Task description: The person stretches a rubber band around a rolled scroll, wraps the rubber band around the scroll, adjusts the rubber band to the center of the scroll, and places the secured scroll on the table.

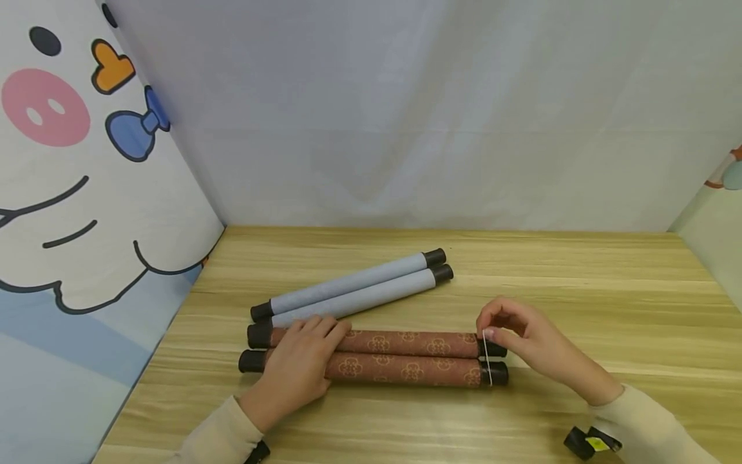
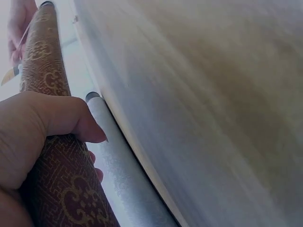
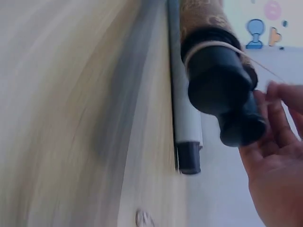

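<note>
A red-brown scroll point(image 1: 406, 370) with gold flower patterns and black end knobs lies across the table, rolled from both ends into two parallel rolls. My left hand point(image 1: 301, 364) grips it left of the middle, thumb over the patterned roll in the left wrist view. At the scroll's right end, my right hand point(image 1: 530, 338) pinches a thin white rubber band point(image 1: 487, 361) between thumb and fingertips. The band loops round the nearer black knob point(image 3: 215, 71) and is pulled taut towards the fingers. Just behind lies a pale blue-grey scroll point(image 1: 359, 287), also in two rolls with black ends.
The light wood-grain table point(image 1: 580, 277) reaches back to a pale cloth backdrop point(image 1: 406, 116). A cartoon-printed panel point(image 1: 69, 161) stands along the left. Beside the right sleeve is a small black device point(image 1: 585, 443) with a yellow label.
</note>
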The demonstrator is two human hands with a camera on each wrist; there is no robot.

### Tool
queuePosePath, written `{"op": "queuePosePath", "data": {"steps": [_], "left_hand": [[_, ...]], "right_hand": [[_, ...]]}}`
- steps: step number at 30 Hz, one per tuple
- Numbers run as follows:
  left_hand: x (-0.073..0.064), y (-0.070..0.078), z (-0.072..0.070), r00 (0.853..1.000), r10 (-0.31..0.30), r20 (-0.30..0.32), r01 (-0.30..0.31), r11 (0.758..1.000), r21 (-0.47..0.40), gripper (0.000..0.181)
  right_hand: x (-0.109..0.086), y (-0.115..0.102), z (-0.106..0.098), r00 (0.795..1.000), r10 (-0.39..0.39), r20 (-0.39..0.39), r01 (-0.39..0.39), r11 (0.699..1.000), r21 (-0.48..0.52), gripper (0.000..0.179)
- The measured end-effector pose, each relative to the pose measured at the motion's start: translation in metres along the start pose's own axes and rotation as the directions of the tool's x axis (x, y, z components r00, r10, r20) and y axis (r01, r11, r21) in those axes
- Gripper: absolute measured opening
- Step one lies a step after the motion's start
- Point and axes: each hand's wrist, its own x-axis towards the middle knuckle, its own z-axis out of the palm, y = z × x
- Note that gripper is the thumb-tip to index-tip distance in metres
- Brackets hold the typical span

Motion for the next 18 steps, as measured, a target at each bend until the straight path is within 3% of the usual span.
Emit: {"op": "queuePosePath", "data": {"steps": [3,6,8,11,13,15,17,18], "left_hand": [[0.000,0.002,-0.001,1.000,0.014,0.005,-0.014,1.000,-0.006,0.077],[0.001,0.003,-0.004,0.998,0.059,-0.002,-0.059,0.998,0.003,0.074],[0.000,0.004,-0.006,0.995,0.096,-0.013,-0.095,0.995,0.011,0.072],[-0.001,0.004,-0.008,0.991,0.134,-0.019,-0.134,0.991,0.021,0.071],[-0.002,0.004,-0.009,0.990,0.143,-0.018,-0.142,0.989,0.029,0.071],[-0.002,0.004,-0.009,0.989,0.147,-0.018,-0.146,0.988,0.040,0.070],[-0.002,0.004,-0.009,0.988,0.150,-0.021,-0.149,0.988,0.049,0.069],[-0.002,0.004,-0.009,0.988,0.152,-0.023,-0.151,0.987,0.053,0.068]], "right_hand": [[0.003,0.000,0.001,0.997,0.077,-0.023,-0.072,0.983,0.168,0.008],[0.006,0.002,0.001,0.992,0.126,-0.021,-0.118,0.969,0.215,0.004],[0.007,0.002,0.002,0.987,0.163,-0.003,-0.160,0.968,0.193,0.005],[0.009,0.001,0.001,0.972,0.233,0.036,-0.235,0.969,0.071,0.010],[0.010,0.000,-0.001,0.945,0.310,0.108,-0.314,0.949,0.028,0.019],[0.012,-0.002,-0.004,0.895,0.390,0.215,-0.414,0.907,0.079,0.029],[0.013,-0.004,-0.007,0.842,0.413,0.346,-0.502,0.835,0.225,0.034],[0.013,-0.004,-0.008,0.823,0.397,0.405,-0.534,0.785,0.314,0.034]]}}
